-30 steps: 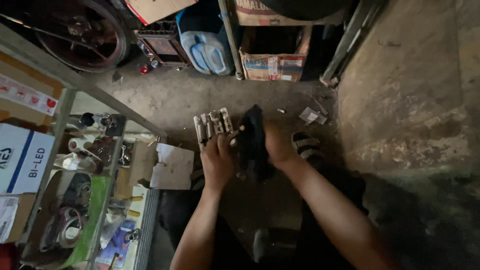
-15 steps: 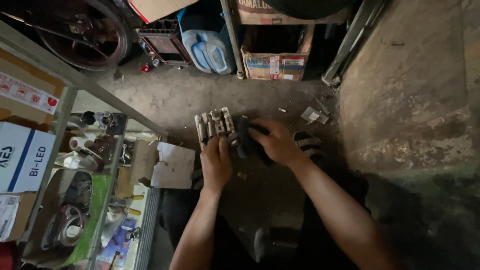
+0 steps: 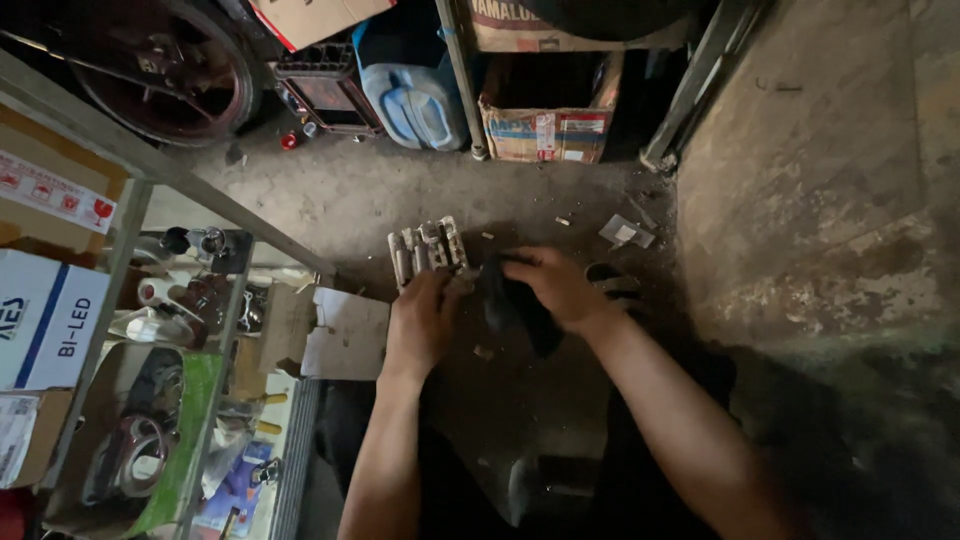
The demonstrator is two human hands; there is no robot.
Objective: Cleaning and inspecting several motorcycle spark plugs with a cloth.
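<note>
A pale grey, ribbed metal block [image 3: 427, 250] lies on the concrete floor in front of me. My left hand [image 3: 420, 322] rests against its near edge, fingers curled on it. My right hand [image 3: 560, 288] grips a dark, black piece [image 3: 515, 305], perhaps cloth or rubber, that lies just right of the block. Both forearms reach down from the lower edge of the view. How the dark piece joins the block is hidden by my fingers.
A metal shelf rack [image 3: 150, 330] with boxes, tape rolls and small parts stands at left. Farther back are a wheel [image 3: 165, 70], a blue jerrycan [image 3: 410, 100] and a cardboard box [image 3: 545, 130]. A rough wall [image 3: 830, 170] runs along the right. Scraps litter the floor [image 3: 625, 235].
The dark piece was held up in both hands a second ago. It has come down to the floor beside the metal block, with my right hand flatter over it.
</note>
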